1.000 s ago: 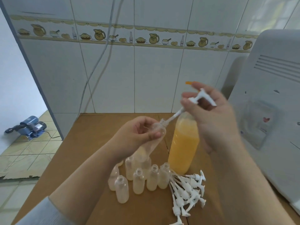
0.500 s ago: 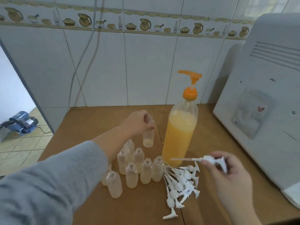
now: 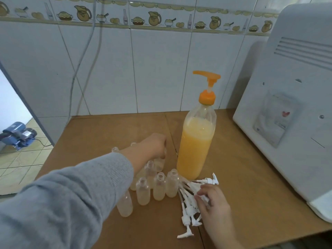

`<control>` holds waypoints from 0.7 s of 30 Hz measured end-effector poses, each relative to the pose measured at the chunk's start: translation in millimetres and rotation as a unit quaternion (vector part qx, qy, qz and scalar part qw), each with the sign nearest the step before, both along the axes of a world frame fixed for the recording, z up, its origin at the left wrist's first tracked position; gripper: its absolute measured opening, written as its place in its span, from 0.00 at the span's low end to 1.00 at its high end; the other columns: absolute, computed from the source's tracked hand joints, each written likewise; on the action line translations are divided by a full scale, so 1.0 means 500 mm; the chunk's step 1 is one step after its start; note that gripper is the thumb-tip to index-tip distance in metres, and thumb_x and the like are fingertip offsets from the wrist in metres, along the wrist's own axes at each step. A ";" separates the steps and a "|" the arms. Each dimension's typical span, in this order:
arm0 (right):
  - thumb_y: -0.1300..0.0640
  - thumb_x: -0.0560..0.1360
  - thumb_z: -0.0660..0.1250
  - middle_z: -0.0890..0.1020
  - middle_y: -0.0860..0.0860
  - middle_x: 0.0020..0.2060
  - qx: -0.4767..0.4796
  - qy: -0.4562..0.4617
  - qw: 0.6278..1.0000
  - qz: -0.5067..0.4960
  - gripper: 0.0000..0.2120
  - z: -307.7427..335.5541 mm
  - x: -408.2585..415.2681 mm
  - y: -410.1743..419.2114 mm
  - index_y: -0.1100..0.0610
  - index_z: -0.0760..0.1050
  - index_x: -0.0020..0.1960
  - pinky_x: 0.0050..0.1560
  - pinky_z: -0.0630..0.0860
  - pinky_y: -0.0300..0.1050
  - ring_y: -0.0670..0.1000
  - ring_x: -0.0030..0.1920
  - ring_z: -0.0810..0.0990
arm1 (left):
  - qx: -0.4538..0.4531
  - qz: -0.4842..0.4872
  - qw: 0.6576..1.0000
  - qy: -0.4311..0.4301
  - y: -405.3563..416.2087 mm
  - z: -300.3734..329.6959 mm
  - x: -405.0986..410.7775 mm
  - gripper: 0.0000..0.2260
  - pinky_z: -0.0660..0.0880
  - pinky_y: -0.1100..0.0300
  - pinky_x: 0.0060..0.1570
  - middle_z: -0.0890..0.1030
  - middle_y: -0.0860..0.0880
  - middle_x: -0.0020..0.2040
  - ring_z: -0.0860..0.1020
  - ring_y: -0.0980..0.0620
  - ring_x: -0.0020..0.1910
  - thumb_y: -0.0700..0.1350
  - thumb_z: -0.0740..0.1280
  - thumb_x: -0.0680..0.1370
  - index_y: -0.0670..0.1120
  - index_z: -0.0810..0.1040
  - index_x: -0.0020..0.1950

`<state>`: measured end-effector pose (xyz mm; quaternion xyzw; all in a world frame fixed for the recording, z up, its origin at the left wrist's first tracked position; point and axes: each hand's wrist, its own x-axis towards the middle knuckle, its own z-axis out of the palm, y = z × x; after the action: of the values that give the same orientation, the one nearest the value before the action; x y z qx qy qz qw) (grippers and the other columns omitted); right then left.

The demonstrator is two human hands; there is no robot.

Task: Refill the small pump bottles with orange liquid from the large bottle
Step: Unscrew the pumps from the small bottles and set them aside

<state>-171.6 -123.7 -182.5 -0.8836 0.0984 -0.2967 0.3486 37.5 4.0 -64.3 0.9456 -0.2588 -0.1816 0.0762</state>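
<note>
Several small clear uncapped plastic bottles (image 3: 159,188) stood clustered on the brown table (image 3: 100,133); left hand (image 3: 152,146) grasped one beside the tall orange-filled pump bottle (image 3: 195,146). Right hand (image 3: 213,203) rested on loose white pump heads (image 3: 188,211), grip indeterminate. Crowding risked toppling.

The large bottle (image 3: 195,146) is clear plastic with orange liquid inside, and its pump head (image 3: 207,87) is bright orange. The small bottles (image 3: 158,186) are frosted and pale. The loose pump tops (image 3: 190,202) are white. The table (image 3: 233,177) is plain brown. The wall tiles (image 3: 158,69) are white, with a border (image 3: 143,19) of yellow jugs. The sleeve (image 3: 62,203) is grey.
</note>
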 end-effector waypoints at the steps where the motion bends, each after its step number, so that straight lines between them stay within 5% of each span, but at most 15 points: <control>1: 0.71 0.66 0.74 0.77 0.38 0.49 -0.027 0.003 1.000 0.004 0.22 -0.004 0.005 -0.001 0.45 0.74 0.44 0.55 0.66 0.24 0.33 0.57 0.71 | 0.007 -0.003 1.000 -0.001 -0.001 0.000 -0.002 0.20 0.76 0.55 0.55 0.75 0.45 0.62 0.76 0.46 0.57 0.42 0.70 0.74 0.43 0.71 0.65; 4: 0.70 0.66 0.75 0.80 0.46 0.52 -0.085 0.022 0.996 0.000 0.15 -0.009 0.021 -0.005 0.54 0.80 0.47 0.55 0.69 0.27 0.36 0.56 0.70 | 0.021 -0.004 1.000 -0.006 -0.004 0.001 -0.003 0.20 0.76 0.56 0.56 0.75 0.44 0.63 0.76 0.46 0.58 0.40 0.70 0.75 0.42 0.72 0.66; 9: 0.62 0.67 0.74 0.82 0.46 0.51 -0.149 0.058 0.987 0.011 0.13 0.000 0.031 -0.004 0.51 0.82 0.50 0.54 0.72 0.41 0.45 0.53 0.77 | 0.018 -0.003 1.000 -0.005 -0.001 0.004 -0.005 0.22 0.75 0.57 0.53 0.73 0.45 0.64 0.76 0.46 0.58 0.39 0.70 0.74 0.43 0.70 0.67; 15: 0.44 0.76 0.55 0.78 0.41 0.56 -0.125 0.086 0.988 0.038 0.19 0.004 0.024 -0.012 0.48 0.80 0.57 0.62 0.67 0.44 0.40 0.60 0.70 | -0.186 0.033 0.978 -0.087 0.053 0.064 -0.025 0.16 0.69 0.59 0.57 0.71 0.50 0.63 0.71 0.51 0.61 0.48 0.69 0.75 0.49 0.73 0.62; 18: 0.49 0.77 0.58 0.76 0.39 0.54 -0.113 0.046 0.992 0.019 0.16 0.010 0.019 -0.023 0.53 0.81 0.55 0.64 0.63 0.37 0.39 0.60 0.69 | -0.355 0.080 0.923 -0.124 0.140 0.119 -0.066 0.13 0.71 0.62 0.56 0.75 0.55 0.57 0.74 0.58 0.56 0.50 0.70 0.75 0.52 0.75 0.58; 21: 0.44 0.77 0.52 0.77 0.41 0.55 -0.057 0.031 0.998 -0.003 0.22 0.019 0.007 -0.021 0.52 0.81 0.55 0.63 0.53 0.22 0.32 0.60 0.65 | -0.429 0.129 0.880 -0.155 0.251 0.127 -0.146 0.09 0.71 0.73 0.45 0.77 0.60 0.50 0.76 0.64 0.49 0.48 0.68 0.76 0.54 0.75 0.56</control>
<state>-168.3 -134.0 -173.1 -0.9104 0.0951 -0.2753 0.2937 -35.6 129.5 -1.0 0.8616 -0.1953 0.1076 0.4560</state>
